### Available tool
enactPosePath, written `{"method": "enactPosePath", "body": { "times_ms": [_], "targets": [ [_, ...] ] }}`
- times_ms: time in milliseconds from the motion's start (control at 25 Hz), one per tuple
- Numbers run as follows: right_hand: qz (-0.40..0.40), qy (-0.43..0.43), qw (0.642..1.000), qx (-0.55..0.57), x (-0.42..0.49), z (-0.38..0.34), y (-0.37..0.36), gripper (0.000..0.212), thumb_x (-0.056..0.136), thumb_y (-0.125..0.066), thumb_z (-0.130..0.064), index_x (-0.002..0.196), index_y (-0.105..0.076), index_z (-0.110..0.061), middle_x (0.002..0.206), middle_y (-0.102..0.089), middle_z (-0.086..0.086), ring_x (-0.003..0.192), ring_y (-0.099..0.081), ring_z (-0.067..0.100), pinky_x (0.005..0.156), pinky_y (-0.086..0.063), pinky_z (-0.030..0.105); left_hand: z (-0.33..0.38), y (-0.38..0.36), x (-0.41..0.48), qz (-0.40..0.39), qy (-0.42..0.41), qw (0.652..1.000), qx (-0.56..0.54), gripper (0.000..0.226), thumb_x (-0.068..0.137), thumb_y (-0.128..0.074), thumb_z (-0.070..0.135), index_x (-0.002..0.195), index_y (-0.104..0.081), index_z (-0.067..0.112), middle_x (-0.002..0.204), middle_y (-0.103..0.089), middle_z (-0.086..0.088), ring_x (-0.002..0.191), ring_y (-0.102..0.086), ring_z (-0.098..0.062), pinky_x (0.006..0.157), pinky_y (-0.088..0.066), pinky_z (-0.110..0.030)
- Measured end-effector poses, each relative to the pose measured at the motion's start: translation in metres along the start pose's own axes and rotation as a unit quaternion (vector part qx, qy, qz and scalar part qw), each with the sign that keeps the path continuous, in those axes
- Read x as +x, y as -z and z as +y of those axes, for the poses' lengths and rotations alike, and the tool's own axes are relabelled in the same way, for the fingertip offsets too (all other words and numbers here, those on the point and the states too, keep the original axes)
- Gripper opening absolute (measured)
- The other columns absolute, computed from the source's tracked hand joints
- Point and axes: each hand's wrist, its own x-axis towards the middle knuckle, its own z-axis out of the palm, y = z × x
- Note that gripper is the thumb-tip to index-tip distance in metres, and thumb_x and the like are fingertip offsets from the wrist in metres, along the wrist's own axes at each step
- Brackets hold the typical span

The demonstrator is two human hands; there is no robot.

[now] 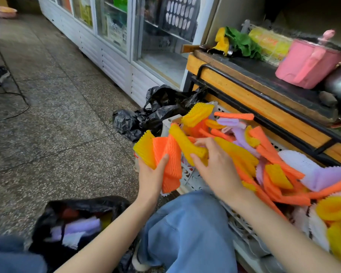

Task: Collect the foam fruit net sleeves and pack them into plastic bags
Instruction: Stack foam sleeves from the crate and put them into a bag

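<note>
**Spill Risks During Sleeve Transfer**

Heaped above the rim of the white perforated plastic crate (188,181): loose pile of orange, yellow, lilac and white foam net sleeves (274,170). Likely to slide over the near edge onto the floor if tugged from below. Lift pieces from the top only.

Open on the floor at lower left, well apart from the crate: black plastic bag (53,209), already holding lilac and white sleeves. Soft mouth, prone to folding shut. Expect a missed drop unless held open, with neither hand free for that at present.

Gripped in the left hand (152,174): fanned bundle of flat yellow and orange sleeves (165,154), with thumb pressed across the front and fingers curled behind. Splayed at the top, so liable to slip apart under a loosened grip or with more pieces added.

Pinched in the right hand (215,164): single yellow foam sleeve (187,143), with fingers curled over and thumb beneath, just beside the bundle. Light, springy foam. Likely to pop free or drag neighbours off the pile during hand-over.
</note>
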Motion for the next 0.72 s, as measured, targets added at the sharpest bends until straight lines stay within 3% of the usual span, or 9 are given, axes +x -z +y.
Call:
{"method": "enactPosePath", "body": {
  "times_ms": [120,240,360,440,480,560,640,720],
  "targets": [
    [-0.097,-0.04,0.99,0.091,-0.003,-0.018,-0.051,0.042,0.089,-0.062,-0.027,0.124,-0.046,-0.01,0.124,-0.058,0.002,0.107,-0.058,0.018,0.09,-0.042,0.024,-0.01,0.024,0.004,0.006,-0.027,1.0,-0.005,0.033,0.086,-0.067,0.026,0.11,-0.047,0.018,0.101,-0.059,0.003,0.097,-0.06,-0.017,0.083,-0.047,-0.025],
    [-0.231,-0.104,0.946,0.203,-0.004,-0.036,-0.094,0.078,0.082,-0.066,-0.041,0.142,-0.025,-0.013,0.137,-0.045,0.002,0.122,-0.048,0.013,0.103,-0.039,0.032,-0.02,0.05,0.009,-0.047,-0.051,0.997,-0.038,0.027,0.099,-0.045,0.032,0.123,-0.053,0.024,0.112,-0.062,0.016,0.108,-0.057,-0.002,0.088,-0.045,-0.015],
    [-0.225,-0.137,0.941,0.21,-0.007,-0.049,-0.134,0.102,0.067,-0.078,-0.049,0.143,-0.02,-0.012,0.141,-0.038,0.003,0.127,-0.041,0.013,0.104,-0.037,0.03,-0.04,0.074,0.006,-0.034,0.001,0.999,-0.037,0.029,0.104,-0.031,0.022,0.128,-0.047,0.024,0.124,-0.054,0.012,0.107,-0.051,0.017,0.089,-0.04,-0.007],
    [-0.221,-0.177,0.939,0.196,-0.008,-0.052,-0.161,0.1,0.063,-0.081,-0.047,0.14,-0.027,-0.014,0.135,-0.044,0.004,0.123,-0.045,0.015,0.1,-0.041,0.033,-0.057,0.094,0.012,-0.028,0.04,0.999,-0.021,0.036,0.098,-0.04,0.038,0.13,-0.049,0.023,0.132,-0.052,0.007,0.119,-0.049,0.007,0.103,-0.038,-0.018],
    [-0.227,-0.19,0.937,0.185,-0.009,-0.053,-0.173,0.096,0.062,-0.081,-0.047,0.137,-0.031,-0.014,0.131,-0.047,0.004,0.12,-0.049,0.018,0.096,-0.043,0.033,-0.063,0.103,0.016,-0.036,0.065,0.997,-0.012,0.052,0.089,-0.048,0.052,0.131,-0.05,0.021,0.137,-0.051,0.003,0.126,-0.046,-0.002,0.109,-0.035,-0.026],
    [-0.228,-0.212,0.935,0.169,-0.011,-0.056,-0.195,0.085,0.064,-0.079,-0.048,0.131,-0.039,-0.014,0.121,-0.056,0.005,0.112,-0.056,0.022,0.087,-0.046,0.033,-0.07,0.125,0.022,-0.084,0.099,0.99,0.049,0.067,0.078,-0.057,0.063,0.13,-0.048,0.021,0.141,-0.046,0.004,0.129,-0.043,-0.005,0.11,-0.032,-0.025],
    [-0.214,-0.233,0.933,0.173,-0.01,-0.062,-0.21,0.07,0.068,-0.079,-0.044,0.123,-0.044,-0.016,0.114,-0.059,0.003,0.108,-0.057,0.021,0.082,-0.044,0.029,-0.067,0.152,0.019,-0.117,0.037,0.98,0.16,0.044,0.093,-0.054,0.038,0.132,-0.041,0.022,0.133,-0.045,0.012,0.121,-0.042,0.008,0.1,-0.034,-0.01],
    [-0.201,-0.243,0.926,0.207,-0.008,-0.068,-0.22,0.058,0.073,-0.078,-0.033,0.118,-0.044,-0.02,0.11,-0.055,-0.002,0.105,-0.054,0.015,0.081,-0.04,0.026,-0.065,0.187,0.025,-0.052,-0.074,0.955,0.283,0.041,0.089,-0.056,0.019,0.128,-0.044,0.016,0.125,-0.048,0.005,0.118,-0.047,-0.003,0.099,-0.038,-0.018]
  ]
}}
